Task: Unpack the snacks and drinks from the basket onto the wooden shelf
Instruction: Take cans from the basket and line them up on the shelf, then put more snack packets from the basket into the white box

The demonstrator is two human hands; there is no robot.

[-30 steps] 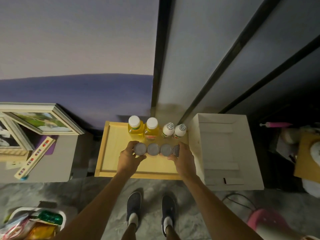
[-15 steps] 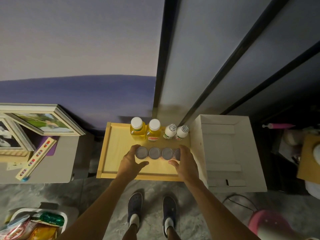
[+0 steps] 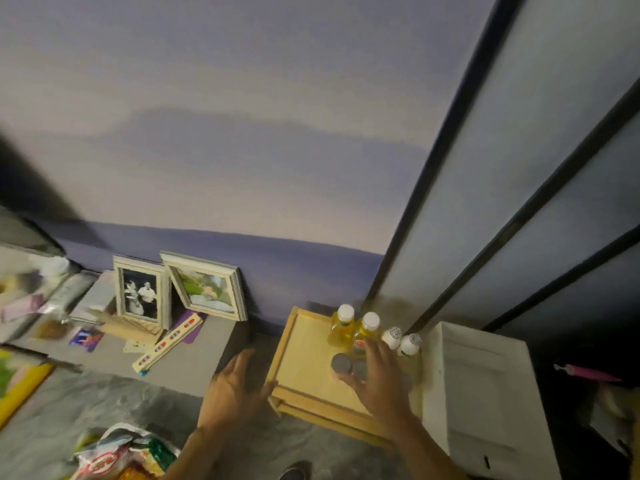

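1. Farthest left, snack packets (image 3: 124, 459) lie heaped at the bottom edge.
2. Two photo frames (image 3: 140, 292) lean on a grey counter (image 3: 194, 358).
3. Next, the left hand (image 3: 235, 393) hovers just beside the wooden shelf (image 3: 304, 351), its grip released and fingers spread.
4. At the shelf's back stand two yellow juice bottles (image 3: 341, 327), then two small white bottles (image 3: 391, 337).
5. Grey-topped cans (image 3: 341, 362) sit in front of them.
6. Over the cans, the right hand (image 3: 381, 379) is spread flat, its grip released. Contact is unclear.
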